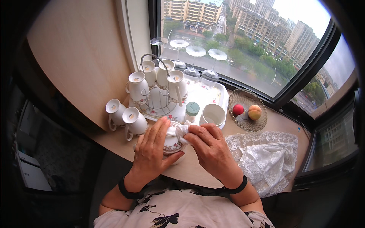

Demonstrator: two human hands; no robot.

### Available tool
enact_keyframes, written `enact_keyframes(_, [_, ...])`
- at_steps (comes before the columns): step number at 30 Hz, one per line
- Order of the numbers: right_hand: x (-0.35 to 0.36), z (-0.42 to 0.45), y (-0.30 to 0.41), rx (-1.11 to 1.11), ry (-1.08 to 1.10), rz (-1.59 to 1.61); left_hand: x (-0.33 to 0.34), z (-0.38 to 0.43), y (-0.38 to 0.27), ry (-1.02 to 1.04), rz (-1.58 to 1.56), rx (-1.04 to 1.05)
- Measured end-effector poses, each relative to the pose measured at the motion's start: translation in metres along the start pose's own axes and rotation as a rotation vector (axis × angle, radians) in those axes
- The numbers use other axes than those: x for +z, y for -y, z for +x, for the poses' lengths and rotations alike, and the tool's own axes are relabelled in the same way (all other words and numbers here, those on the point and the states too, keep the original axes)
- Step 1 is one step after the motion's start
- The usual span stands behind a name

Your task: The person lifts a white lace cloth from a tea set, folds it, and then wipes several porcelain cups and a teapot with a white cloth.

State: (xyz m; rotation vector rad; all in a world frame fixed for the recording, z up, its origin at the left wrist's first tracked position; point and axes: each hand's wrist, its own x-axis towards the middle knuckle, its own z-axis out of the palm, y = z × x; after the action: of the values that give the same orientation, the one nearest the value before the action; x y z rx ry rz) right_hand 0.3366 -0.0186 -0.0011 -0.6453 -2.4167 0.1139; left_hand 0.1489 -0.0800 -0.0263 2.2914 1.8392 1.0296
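Observation:
A white lidded pot [172,142] with a floral band stands near the front edge of the wooden counter. My left hand [151,149] wraps around its left side, thumb in front and fingers along the lid. Pinched in the fingers of my right hand [209,148] is a white cloth or tissue [182,131], which touches the right part of the lid. Both hands hide much of the pot's body. Just behind it are a jar with a green cap [192,109] and a white cup [212,114], open side up.
Upside-down white mugs [138,85] hang on a wire rack [159,107] on a floral tray [223,94]. Two more mugs [132,119] stand left. Inverted stemmed glasses [211,71] line the window. Right are a glass dish [242,122] with two fruits and a lace cloth [265,162].

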Motion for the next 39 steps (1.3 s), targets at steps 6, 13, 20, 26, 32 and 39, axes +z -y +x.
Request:
enact_keyframes(6, [-0.003,-0.015,0.009,-0.032,0.0,0.213,0.001,0.0,0.002,-0.027,0.011,0.043])
enact_keyframes(13, [-0.025,-0.004,0.008,0.076,-0.193,0.344,-0.005,0.0,0.01,-0.007,-0.005,0.085])
enact_keyframes(20, [0.008,0.01,0.022,-0.064,-0.053,0.097,-0.006,0.003,0.02,-0.046,-0.129,0.097])
enact_keyframes(26, [0.017,0.013,0.025,-0.014,-0.05,-0.028,-0.001,-0.001,0.025,-0.127,-0.18,0.085])
enact_keyframes(32, [0.009,0.005,0.013,0.11,-0.103,-0.037,-0.002,-0.001,0.025,-0.12,-0.164,0.073])
enact_keyframes(39, [0.012,0.037,0.015,0.086,-0.07,0.16,-0.001,0.0,0.026,-0.107,-0.185,0.059])
